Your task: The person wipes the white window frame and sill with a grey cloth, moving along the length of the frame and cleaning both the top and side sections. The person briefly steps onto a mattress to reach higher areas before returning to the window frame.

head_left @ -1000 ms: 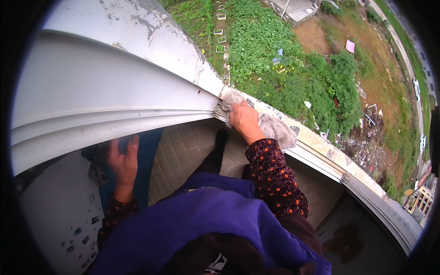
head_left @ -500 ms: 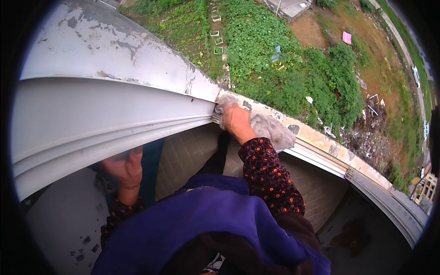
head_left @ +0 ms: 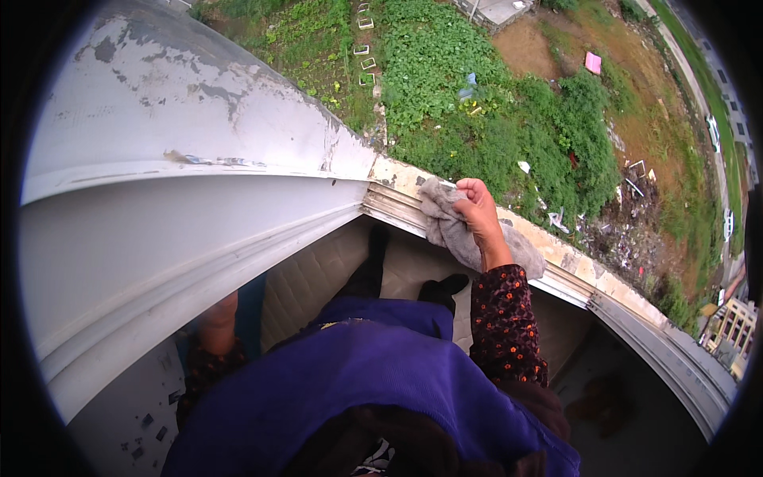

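My right hand [head_left: 482, 216] is closed on a grey cloth [head_left: 447, 226], pinching its upper part between thumb and fingers. The cloth lies bunched across the white window track [head_left: 391, 208] and its worn outer ledge, and its loose end trails under my wrist. My left hand [head_left: 219, 315] is low on the left, against the inner side of the white window frame [head_left: 191, 219]; the frame hides its fingers. Dark patterned sleeves cover both forearms.
The frame's outer face has peeling paint at the upper left. Below me lies a cream quilted mattress [head_left: 298, 278], with my dark-clad feet on it. Beyond the ledge, far down, are green plants [head_left: 437, 71], scattered rubbish [head_left: 628, 211] and a road with parked vehicles.
My right hand has slid the cloth rightward along the track, away from the frame's corner. My left hand has dropped lower, its fingers now hidden behind the frame.
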A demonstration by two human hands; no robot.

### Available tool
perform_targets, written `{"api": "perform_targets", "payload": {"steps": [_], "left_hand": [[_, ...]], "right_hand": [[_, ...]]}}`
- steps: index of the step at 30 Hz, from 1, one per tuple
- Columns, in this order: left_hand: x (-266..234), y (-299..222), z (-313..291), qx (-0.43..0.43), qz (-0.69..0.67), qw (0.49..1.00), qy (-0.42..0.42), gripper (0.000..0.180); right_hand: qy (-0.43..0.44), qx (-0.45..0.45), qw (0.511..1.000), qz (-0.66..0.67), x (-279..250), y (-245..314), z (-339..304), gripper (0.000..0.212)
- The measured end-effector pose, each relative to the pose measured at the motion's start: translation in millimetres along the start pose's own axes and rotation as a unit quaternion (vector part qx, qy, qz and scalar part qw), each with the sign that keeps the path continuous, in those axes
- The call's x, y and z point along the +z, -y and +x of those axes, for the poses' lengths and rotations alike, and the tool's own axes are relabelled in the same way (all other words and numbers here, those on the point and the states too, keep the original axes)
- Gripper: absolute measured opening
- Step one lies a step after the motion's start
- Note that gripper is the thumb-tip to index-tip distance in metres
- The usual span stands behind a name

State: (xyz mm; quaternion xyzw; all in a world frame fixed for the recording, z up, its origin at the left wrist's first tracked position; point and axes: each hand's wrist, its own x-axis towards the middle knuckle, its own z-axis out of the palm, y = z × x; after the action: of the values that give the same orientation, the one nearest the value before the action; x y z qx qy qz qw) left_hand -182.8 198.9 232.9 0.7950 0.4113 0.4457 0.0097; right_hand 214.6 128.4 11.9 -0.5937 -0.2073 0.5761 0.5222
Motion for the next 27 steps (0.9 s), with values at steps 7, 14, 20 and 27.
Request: {"api": "perform_targets", "payload": {"steps": [7, 14, 20, 27], "left_hand": [[-4, -2, -3, 0.001, 0.005, 1.0, 0.011, 0.078], [-12, -3, -5, -0.007, -0.002, 0.999, 0.039, 0.083], [-15, -18, -14, 0.017, 0.1, 0.987, 0.124, 0.087], [8, -43, -18, 0.056, 0.305, 0.936, 0.167, 0.085]], "right_hand": [[0.093, -0.003, 0.963, -0.254, -28, 41, -3, 0.032], [0.179, -0.211, 0.741, -0.612, 18, 12, 44, 0.03], [0.172, -0.229, 0.758, -0.586, 37, -5, 51, 0.03], [0.164, -0.244, 0.764, -0.574, 64, -12, 58, 0.023]]}}
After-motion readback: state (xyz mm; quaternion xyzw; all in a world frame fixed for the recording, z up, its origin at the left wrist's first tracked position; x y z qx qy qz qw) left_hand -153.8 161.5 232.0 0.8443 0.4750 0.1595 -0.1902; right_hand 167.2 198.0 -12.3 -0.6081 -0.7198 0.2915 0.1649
